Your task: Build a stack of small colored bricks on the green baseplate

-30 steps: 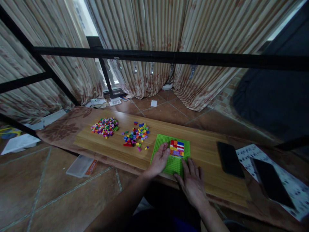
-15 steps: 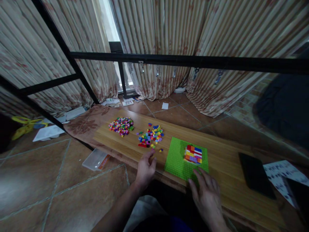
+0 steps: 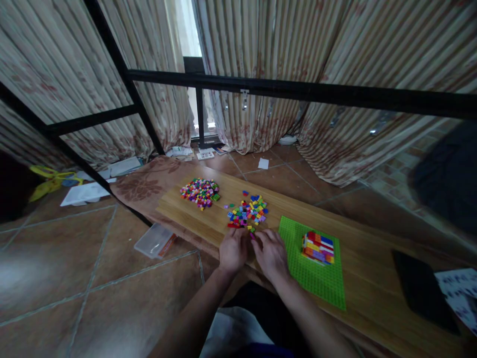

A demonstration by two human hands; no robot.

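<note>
Bricks (image 3: 257, 205), loose and of mixed colours, lie in a scattered group on the wooden counter (image 3: 368, 271), directly ahead of both hands. A pink brick (image 3: 252, 236) shows at the near edge of this group, by the fingertips of the right hand (image 3: 272, 251); whether it is gripped or merely touched cannot be told. The left hand (image 3: 233, 251) is just beside it, fingers bent, their contents hidden; no hold can be confirmed.

Change noted: one second ago both hands were at the green baseplate (image 3: 311, 281); both are now off it and together at the loose bricks. In my judgement, work has passed from the plate to handling single pieces.

The baseplate lies to the right of the hands, bearing a compact brick block (image 3: 318, 247), which stands untouched. A second, denser heap (image 3: 200, 193) lies farther left. Beyond the plate, at right, lie a black tablet-like slab (image 3: 423, 291) and a printed sheet (image 3: 458, 288). A clear plastic box (image 3: 153, 241) rests on the tiled floor (image 3: 149, 283).
</note>
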